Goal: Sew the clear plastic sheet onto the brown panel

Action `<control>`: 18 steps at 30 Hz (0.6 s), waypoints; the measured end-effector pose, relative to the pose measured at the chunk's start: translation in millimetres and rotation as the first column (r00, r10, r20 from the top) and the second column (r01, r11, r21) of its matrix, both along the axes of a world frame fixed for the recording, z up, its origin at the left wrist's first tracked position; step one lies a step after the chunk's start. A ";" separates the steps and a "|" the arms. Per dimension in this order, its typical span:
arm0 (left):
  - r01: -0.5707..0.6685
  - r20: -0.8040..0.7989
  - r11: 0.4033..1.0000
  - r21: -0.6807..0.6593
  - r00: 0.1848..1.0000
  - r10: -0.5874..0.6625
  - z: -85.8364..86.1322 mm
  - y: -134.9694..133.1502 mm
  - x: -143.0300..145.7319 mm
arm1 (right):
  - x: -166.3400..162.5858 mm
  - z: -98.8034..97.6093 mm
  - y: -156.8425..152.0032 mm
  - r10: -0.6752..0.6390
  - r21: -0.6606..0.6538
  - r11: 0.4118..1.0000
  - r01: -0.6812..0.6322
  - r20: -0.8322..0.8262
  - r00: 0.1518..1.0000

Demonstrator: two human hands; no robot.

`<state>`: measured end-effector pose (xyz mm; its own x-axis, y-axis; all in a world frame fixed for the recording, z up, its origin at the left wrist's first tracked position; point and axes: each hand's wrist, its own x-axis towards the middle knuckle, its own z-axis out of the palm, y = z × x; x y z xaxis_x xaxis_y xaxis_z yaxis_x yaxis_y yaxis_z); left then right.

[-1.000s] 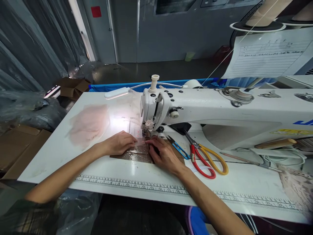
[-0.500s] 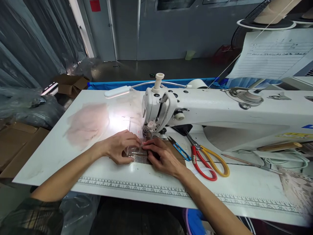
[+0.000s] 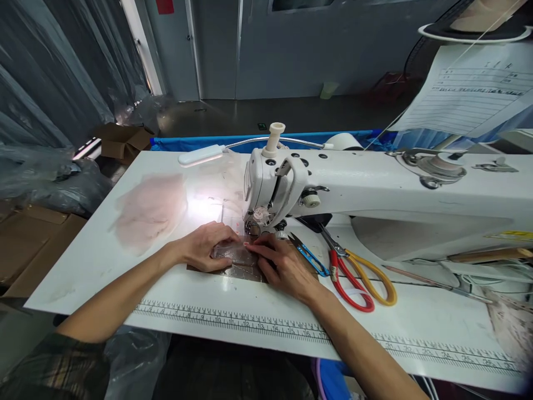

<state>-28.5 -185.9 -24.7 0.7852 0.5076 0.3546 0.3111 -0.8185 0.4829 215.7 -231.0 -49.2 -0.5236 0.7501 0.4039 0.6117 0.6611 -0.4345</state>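
Observation:
A strip of sheer pale fabric [image 3: 236, 253] lies in front of the needle area of a white sewing machine [image 3: 266, 186]. My left hand [image 3: 208, 247] is on its left side, fingers bent over the fabric and thumb lower down, gripping it loosely. From the right, my right hand [image 3: 285, 265] pinches the fabric's edge close to the presser foot, fingertips nearly meeting those of the left. Fingers partly hide the fabric and the metal plate under it. A pile of sheer pink fabric [image 3: 152, 208] rests on the table to the left.
Blue thread snips [image 3: 310, 255] and scissors with red and yellow handles [image 3: 353, 272] lie right of my right hand. A ruler tape [image 3: 233, 322] runs along the front edge of the white table [image 3: 95, 261]. Lace fabric [image 3: 510, 322] sits at far right; a cardboard box [image 3: 35, 244] stands left.
The view has shifted slightly. My left thumb has drawn in a little toward the fingers, and my right hand has moved slightly at the fabric's edge. Both hands stay by the needle.

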 end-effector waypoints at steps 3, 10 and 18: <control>0.122 0.023 0.990 0.078 0.992 -0.124 -1.5 4.9 -5.6 | 0.9 -1.9 1.0 0.034 0.022 0.999 -0.035 0.033 0.999; -0.154 0.192 0.964 0.217 0.975 0.113 -15.0 6.1 6.2 | 0.7 -1.7 0.6 0.042 0.013 0.999 -0.042 0.052 0.998; -0.093 0.207 0.927 0.363 0.978 0.017 -11.7 -2.7 20.8 | -1.0 -2.5 1.2 0.045 -0.001 0.999 -0.045 0.117 0.992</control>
<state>-7.7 -188.6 -36.4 0.6546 0.3515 0.6693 0.2910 -0.9343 0.2060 214.7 -229.8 -51.7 -0.6004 0.7242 0.3392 0.6280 0.6896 -0.3607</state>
